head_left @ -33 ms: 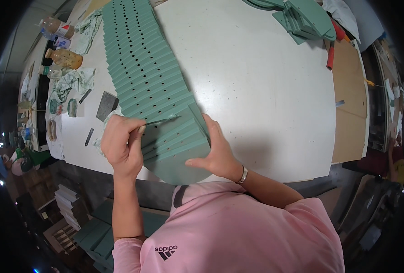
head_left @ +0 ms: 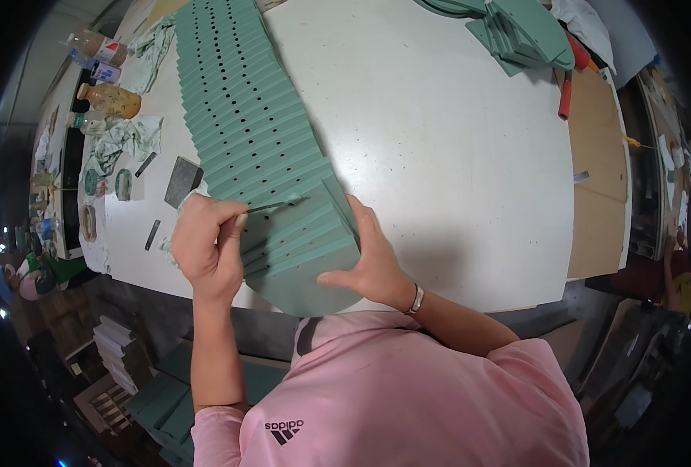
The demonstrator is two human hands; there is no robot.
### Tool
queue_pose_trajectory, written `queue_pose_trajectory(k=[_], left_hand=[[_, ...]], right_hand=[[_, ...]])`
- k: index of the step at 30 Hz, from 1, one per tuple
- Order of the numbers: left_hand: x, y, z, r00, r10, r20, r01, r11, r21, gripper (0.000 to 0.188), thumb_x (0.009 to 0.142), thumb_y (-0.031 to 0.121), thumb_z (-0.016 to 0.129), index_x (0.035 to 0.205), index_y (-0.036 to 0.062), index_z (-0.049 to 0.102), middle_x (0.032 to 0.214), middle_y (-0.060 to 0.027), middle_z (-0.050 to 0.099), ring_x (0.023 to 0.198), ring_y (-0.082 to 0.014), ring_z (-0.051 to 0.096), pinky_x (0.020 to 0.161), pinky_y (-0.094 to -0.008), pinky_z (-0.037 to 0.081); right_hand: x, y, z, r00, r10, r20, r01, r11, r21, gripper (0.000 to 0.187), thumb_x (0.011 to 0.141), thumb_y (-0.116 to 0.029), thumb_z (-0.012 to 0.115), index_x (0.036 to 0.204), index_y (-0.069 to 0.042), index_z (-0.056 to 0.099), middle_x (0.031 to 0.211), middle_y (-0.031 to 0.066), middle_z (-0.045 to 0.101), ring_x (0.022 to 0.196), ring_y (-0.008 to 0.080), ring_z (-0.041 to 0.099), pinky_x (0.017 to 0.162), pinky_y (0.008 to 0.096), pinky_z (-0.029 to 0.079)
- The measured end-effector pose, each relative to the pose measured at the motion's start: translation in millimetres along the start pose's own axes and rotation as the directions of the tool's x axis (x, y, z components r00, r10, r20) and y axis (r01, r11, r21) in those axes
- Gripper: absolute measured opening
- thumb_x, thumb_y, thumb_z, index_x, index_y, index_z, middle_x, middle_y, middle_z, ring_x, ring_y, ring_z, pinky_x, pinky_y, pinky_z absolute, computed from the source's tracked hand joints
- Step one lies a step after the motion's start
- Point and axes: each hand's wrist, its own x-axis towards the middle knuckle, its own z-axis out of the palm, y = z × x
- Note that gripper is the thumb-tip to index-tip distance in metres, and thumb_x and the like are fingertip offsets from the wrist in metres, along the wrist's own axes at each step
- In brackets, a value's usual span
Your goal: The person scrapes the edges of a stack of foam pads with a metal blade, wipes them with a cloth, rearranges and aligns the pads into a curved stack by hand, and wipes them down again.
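I'm watching left hand (head_left: 210, 247) pinching thin dark-green stick-like tool (head_left: 271, 206) | tool pointing rightward across overlapping flat green holed panels (head_left: 284, 131) running away from body | right hand (head_left: 372, 261) spreading around their near right edge

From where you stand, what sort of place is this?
Probably a workshop or small factory: a long fanned row of green panels with holes lies on a broad white worktable, with a dark grey block and crumpled cloths to its left.
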Motion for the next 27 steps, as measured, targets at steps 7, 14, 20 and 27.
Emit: queue_pose_trajectory(k=[7, 14, 20, 27], left_hand=[[9.5, -15.7, -7.4, 0.990, -0.100, 0.096, 0.116, 0.976, -0.182, 0.006, 0.080, -0.004, 0.069, 0.084, -0.0022, 0.065, 0.071, -0.0063, 0.056, 0.063, -0.0161, 0.048, 0.057, -0.0273, 0.037], [19.2, -26.3, -8.0, 0.980, -0.085, 0.181, 0.134, 0.951, -0.279, 0.004, 0.084, -0.004, 0.066, 0.086, -0.0031, 0.063, 0.078, -0.0044, 0.056, 0.070, -0.0131, 0.048, 0.064, -0.0242, 0.037], [25.5, -29.3, -4.8, 0.982, -0.004, 0.191, 0.050, 0.971, -0.235, 0.006, 0.079, -0.003, 0.070, 0.082, -0.0023, 0.065, 0.071, -0.0069, 0.057, 0.064, -0.0174, 0.050, 0.058, -0.0287, 0.038], [34.9, -30.4, -5.6, 0.971, 0.067, 0.229, -0.012, 0.973, -0.233, 0.007, 0.076, -0.004, 0.070, 0.080, -0.0016, 0.065, 0.070, -0.0065, 0.057, 0.064, -0.0185, 0.050, 0.058, -0.0298, 0.038]], right_hand=[[-0.7, 0.2, 1.5, 1.000, -0.010, -0.016, 0.010, 1.000, -0.013, 0.119, 0.061, -0.035, 0.090, 0.152, -0.001, 0.020, 0.144, 0.0224, 0.037, 0.130, 0.0395, 0.044, 0.105, 0.0448, 0.042], [-1.4, -1.2, 1.5, 0.999, -0.022, -0.037, 0.023, 0.999, 0.024, 0.118, 0.061, -0.034, 0.090, 0.151, -0.002, 0.022, 0.141, 0.0216, 0.040, 0.129, 0.0382, 0.044, 0.105, 0.0440, 0.041], [-2.2, -2.5, 0.8, 0.999, -0.026, -0.042, 0.027, 0.999, 0.024, 0.117, 0.061, -0.033, 0.090, 0.151, -0.002, 0.022, 0.140, 0.0222, 0.041, 0.129, 0.0383, 0.044, 0.105, 0.0435, 0.041], [-1.6, -4.1, -0.9, 1.000, -0.005, -0.018, 0.006, 1.000, 0.027, 0.117, 0.062, -0.034, 0.089, 0.152, -0.002, 0.021, 0.141, 0.0226, 0.040, 0.130, 0.0387, 0.043, 0.106, 0.0435, 0.040]])
